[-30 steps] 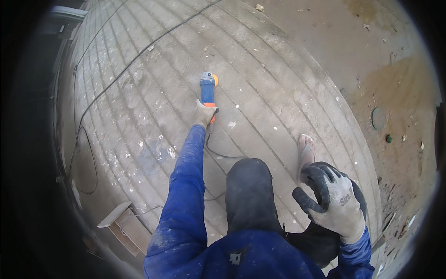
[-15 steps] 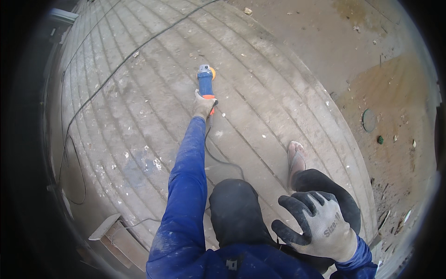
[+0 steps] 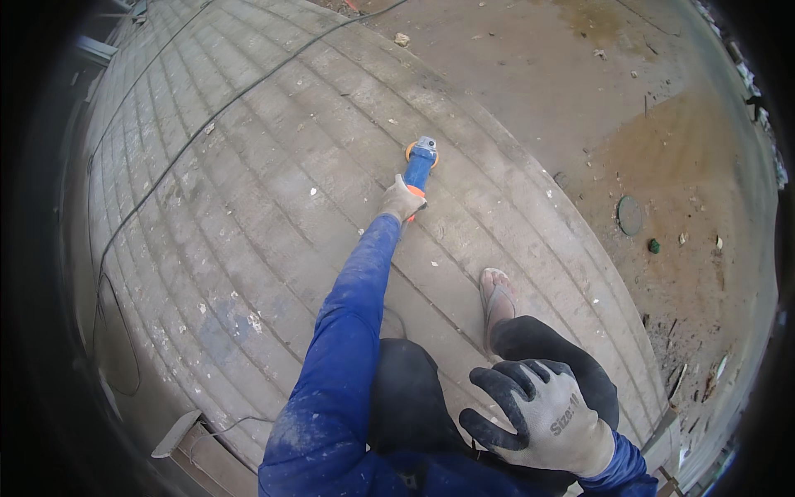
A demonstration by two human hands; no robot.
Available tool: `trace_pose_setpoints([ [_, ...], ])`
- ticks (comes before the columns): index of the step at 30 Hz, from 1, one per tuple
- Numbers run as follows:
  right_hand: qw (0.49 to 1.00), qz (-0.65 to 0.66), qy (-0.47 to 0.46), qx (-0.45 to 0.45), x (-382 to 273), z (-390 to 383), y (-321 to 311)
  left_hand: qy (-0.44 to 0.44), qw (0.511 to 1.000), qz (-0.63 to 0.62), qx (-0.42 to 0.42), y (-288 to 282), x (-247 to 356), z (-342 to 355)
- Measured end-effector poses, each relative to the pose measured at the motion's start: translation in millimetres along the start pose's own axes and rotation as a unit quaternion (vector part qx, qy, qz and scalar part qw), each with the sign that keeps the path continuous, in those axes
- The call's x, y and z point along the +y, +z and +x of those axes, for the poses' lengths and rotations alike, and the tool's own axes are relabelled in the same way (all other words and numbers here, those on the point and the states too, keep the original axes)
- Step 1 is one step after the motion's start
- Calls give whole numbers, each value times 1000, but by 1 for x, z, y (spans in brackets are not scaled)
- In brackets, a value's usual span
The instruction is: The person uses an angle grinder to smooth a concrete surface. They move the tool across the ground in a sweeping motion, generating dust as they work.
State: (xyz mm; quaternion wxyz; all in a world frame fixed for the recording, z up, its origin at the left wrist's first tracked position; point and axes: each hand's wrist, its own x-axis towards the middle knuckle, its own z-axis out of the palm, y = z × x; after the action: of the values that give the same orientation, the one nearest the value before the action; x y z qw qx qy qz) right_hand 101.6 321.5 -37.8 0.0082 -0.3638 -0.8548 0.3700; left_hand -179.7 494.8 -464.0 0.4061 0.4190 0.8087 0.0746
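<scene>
Forward of the sandalled right foot [image 3: 497,300], over the grooved concrete slab [image 3: 265,157], the angle grinder [image 3: 419,170] pointed away, its orange rear grip [image 3: 416,191] wrapped by the gloved left hand [image 3: 400,200], presumably for control at full reach; the gloved right hand [image 3: 551,414], fingers loosely spread, appeared empty.

Grooved grey floor [image 3: 273,178]: dark cable [image 3: 248,88], white flecks [image 3: 254,322].
</scene>
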Motion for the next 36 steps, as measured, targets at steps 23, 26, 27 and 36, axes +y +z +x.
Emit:
trace_pose_setpoints([
  [23, 997, 65, -46, 15, 31, -5, -17, -54, 989, -73, 117, -66, -37, 75],
  [26, 997, 65, -27, 19, 30, -10, -20, -122, 976, -162, 84, -89, -18, 62],
  [27, 996, 75, -22, 30, 27, -7, -21, -109, 982, -130, 78, -85, -19, 60],
  [36, 998, 59, -24, 1, 24, 10, -39, -79, 989, -98, 80, -63, -5, 82],
])
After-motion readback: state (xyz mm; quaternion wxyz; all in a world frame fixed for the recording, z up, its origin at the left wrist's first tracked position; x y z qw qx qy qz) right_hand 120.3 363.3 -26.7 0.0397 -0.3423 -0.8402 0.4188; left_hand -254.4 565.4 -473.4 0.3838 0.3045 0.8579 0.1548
